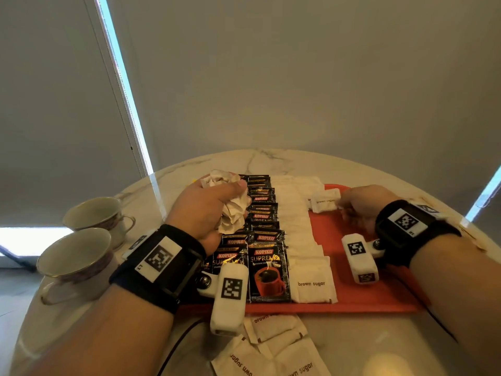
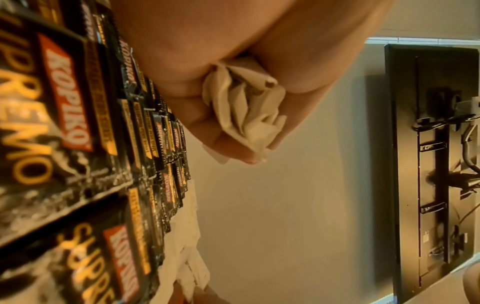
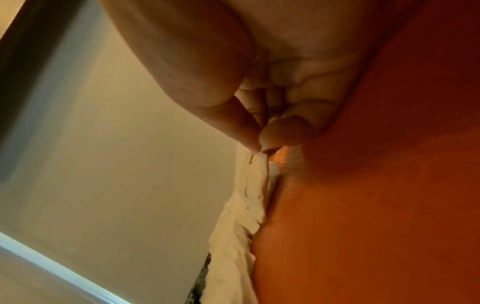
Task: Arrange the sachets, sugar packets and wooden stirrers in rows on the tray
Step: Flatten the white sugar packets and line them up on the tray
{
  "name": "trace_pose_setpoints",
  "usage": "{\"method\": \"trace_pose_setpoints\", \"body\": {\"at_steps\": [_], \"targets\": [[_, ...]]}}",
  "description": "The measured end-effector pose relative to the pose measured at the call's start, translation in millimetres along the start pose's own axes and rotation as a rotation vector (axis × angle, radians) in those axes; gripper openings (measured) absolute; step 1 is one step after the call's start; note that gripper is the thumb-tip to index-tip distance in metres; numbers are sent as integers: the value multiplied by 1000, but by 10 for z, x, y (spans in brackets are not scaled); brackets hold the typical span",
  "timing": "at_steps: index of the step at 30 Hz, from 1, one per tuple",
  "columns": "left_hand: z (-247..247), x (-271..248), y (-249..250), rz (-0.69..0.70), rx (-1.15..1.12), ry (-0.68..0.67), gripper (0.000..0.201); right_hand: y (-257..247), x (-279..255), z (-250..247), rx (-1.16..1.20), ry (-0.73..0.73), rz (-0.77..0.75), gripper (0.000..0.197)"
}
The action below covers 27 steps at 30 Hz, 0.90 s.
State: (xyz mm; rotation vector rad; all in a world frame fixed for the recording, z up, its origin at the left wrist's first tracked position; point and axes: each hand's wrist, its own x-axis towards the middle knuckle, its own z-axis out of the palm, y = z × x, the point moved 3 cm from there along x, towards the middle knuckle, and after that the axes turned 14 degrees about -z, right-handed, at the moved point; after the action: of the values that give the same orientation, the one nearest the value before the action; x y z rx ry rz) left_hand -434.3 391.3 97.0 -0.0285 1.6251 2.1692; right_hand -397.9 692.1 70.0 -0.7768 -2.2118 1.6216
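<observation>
The left hand is curled tight round a crumpled wad of white paper packets, held above the two rows of black Kopiko coffee sachets on the flat red plastic tray. Those sachets overlap with their long axes running away from the person. The right hand pinches one end of a white brown-sugar packet at the tray's far side; its long axis lies crosswise, pointing left from the fingertips toward the row of white brown-sugar packets just beside it. More loose sugar packets lie on the marble table, nearer than both wrists.
</observation>
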Motion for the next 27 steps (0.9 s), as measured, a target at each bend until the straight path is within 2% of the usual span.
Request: {"method": "trace_pose_setpoints", "body": {"at_steps": [4, 7, 10, 13, 18, 24, 27], "targets": [[-18, 17, 3, -7, -2, 3, 12, -48, -3, 54, -89, -55, -12, 4], [-22, 19, 8, -19, 0, 7, 18, -67, -6, 52, -96, -79, 15, 9], [-21, 13, 18, -25, -3, 6, 15, -75, -29, 46, -66, -87, 28, 12], [-18, 8, 20, -32, -14, -1, 13, -65, -44, 29, 14, -60, 12, 16], [-18, 11, 24, -14, -16, -17, 16, -84, -80, 40, 59, 12, -100, 15], [-12, 15, 16, -23, -19, -29, 19, -134, -142, 195, 18, -137, -19, 15], [-24, 20, 19, -11, -16, -16, 22, -114, -76, 150, 120, -17, -103, 16]]}}
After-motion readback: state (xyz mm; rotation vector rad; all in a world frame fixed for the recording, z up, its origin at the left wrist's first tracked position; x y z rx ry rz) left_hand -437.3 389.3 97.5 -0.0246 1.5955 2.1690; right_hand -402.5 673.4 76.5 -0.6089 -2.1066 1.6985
